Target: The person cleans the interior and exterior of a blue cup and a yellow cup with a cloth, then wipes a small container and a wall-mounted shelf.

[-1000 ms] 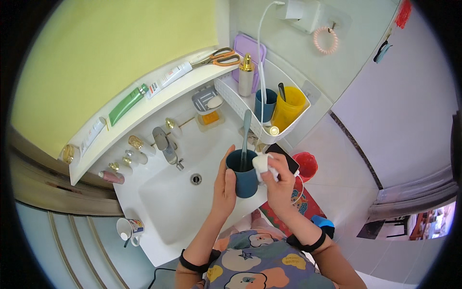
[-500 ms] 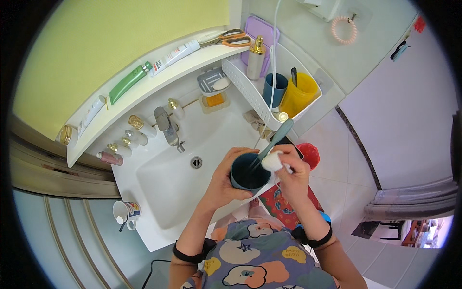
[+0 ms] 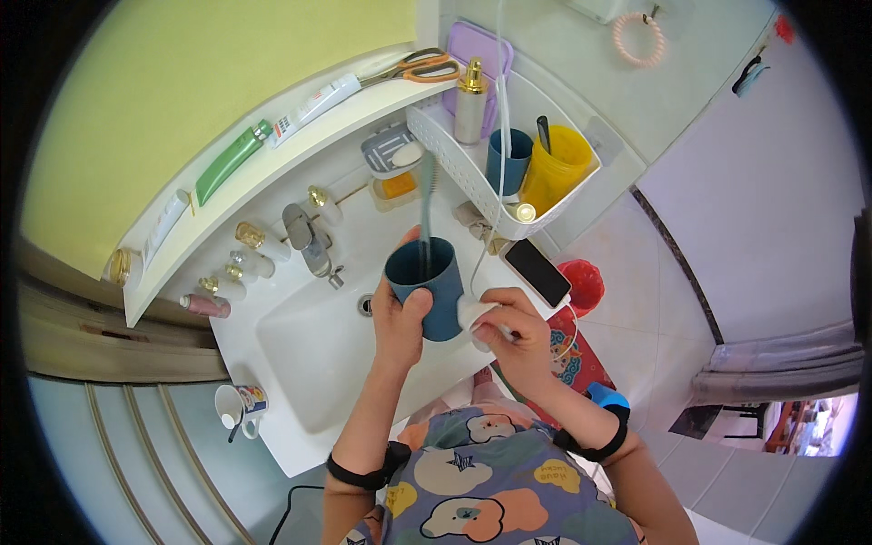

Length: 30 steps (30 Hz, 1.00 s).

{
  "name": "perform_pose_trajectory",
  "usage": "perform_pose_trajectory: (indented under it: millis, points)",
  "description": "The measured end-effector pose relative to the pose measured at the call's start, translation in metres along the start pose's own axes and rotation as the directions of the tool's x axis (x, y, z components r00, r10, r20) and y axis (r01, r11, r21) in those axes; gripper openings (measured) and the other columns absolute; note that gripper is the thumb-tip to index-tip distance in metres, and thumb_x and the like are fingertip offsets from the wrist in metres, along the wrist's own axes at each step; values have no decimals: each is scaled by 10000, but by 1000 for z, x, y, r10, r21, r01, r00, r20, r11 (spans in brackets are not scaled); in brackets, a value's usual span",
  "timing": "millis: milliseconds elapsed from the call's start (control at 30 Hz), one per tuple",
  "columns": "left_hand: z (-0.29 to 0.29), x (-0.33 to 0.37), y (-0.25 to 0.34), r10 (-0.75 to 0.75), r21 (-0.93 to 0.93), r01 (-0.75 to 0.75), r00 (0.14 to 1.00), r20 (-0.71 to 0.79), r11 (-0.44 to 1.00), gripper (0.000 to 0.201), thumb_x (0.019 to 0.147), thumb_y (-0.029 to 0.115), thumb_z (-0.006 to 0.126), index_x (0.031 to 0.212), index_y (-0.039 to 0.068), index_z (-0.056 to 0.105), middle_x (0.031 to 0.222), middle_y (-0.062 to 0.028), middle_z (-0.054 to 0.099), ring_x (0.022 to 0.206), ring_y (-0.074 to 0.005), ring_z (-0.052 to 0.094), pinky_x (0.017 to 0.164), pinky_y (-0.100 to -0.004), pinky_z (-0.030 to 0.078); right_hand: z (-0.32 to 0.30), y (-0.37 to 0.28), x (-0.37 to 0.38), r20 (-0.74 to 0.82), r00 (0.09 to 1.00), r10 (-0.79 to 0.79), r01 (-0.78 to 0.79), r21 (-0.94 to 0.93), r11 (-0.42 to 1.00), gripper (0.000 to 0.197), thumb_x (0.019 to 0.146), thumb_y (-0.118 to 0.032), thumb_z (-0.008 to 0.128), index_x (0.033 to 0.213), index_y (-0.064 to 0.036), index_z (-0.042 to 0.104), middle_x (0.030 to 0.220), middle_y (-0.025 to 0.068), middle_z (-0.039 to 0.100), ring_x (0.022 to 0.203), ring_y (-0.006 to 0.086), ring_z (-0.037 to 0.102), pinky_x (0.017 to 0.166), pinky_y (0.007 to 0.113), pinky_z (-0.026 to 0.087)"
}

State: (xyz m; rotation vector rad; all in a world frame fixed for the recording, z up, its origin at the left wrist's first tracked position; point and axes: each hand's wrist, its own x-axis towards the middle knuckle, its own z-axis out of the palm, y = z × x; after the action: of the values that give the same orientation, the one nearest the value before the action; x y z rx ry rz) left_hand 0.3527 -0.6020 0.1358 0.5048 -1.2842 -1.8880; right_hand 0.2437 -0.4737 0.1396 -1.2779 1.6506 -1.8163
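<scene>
In the head view, the left hand (image 3: 400, 329) holds a dark blue cup (image 3: 441, 304) above the right part of the white sink (image 3: 300, 363), clear of its surface. The grip there is closed around the wall, thumb across the near side and fingers wrapping behind. The cup's mouth faces up, leaning a little toward the camera. A toothbrush (image 3: 425, 209) stands in it and rises past the rim; its upper part is blurred.

The right hand (image 3: 520, 338) pinches a crumpled white cloth (image 3: 475, 314) between thumb and fingers, at the cup's right side; whether cloth and wall touch is hard to tell. Near this hand, a phone (image 3: 536, 272) lies on the sink's ledge. Beyond, a white basket (image 3: 452, 168) holds another blue cup (image 3: 518, 171) and a yellow cup (image 3: 554, 177).

The dark blue cup looks light and stiff, probably plastic, and unlikely to break easily. Its smooth outside could turn slippery if wet, so a hold around the middle of the wall, thumb opposite fingers, seems surest. The toothbrush looks rigid and loose inside, so tilting the cup would let it swing or slide. The cloth looks soft and limp, best bunched in the fingertips.
</scene>
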Motion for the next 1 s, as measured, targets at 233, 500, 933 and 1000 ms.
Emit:
perform_pose_trajectory:
  millis: [233,500,933,1000]
  points:
    - [12,1,-6,-28,-73,24,998,-55,997,850,783,505,720,1393,8,397,1222,-90,575,1080,-163,552,942,-304,440,7,-3,25,23,932,-362,355,-268,896,271,671,58,692,903,-75,656,1028,82,598,922,260,575,766,318,489]
    - [5,-2,1,-17,-104,9,997,-76,995,896,734,429,787,1403,-4,377,1242,-85,564,1084,-159,559,952,-297,436,5,4,-5,2,929,-369,362,-204,910,170,718,15,702,870,-56,672,1076,99,592,985,274,550,820,346,463]
    - [11,-7,3,177,127,-179,984,31,976,995,737,581,728,1423,-22,334,1330,-95,497,1204,-170,491,1024,-302,355,12,6,8,-18,946,324,-258,561,786,279,943,-131,586,1156,48,594,1157,89,581,1029,131,539,847,251,438]
    - [21,-10,13,120,179,-111,992,-38,977,956,776,572,693,1428,-21,321,1329,-108,496,1205,-175,484,1030,-303,344,15,-3,10,-198,969,148,-81,311,947,226,902,-92,622,1093,30,620,1155,99,590,1029,162,548,844,270,445]
